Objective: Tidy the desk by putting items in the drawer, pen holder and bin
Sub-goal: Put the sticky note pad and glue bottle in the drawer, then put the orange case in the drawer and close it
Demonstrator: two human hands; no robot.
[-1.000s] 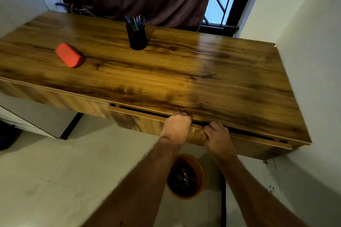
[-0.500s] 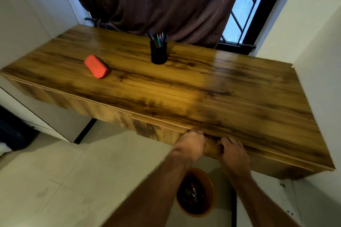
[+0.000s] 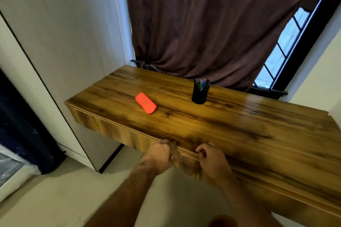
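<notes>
Drawer (image 3: 186, 162) front: left hand (image 3: 158, 158) & right hand (image 3: 212, 160) on top edge.

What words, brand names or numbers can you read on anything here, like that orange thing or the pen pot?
None can be read.
Orange case: faint marks on its top, too blurred to read.
Black pen holder: no label visible.
Pens in it: too small to tell.

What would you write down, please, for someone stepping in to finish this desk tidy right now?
Left hand and right hand: fingers curled at the drawer front under the desk edge; drawer looks closed.
Orange case lies on the desktop, left of the black pen holder, which holds pens.
Bin on the floor, barely in view.
Left: stow the orange case.
</notes>
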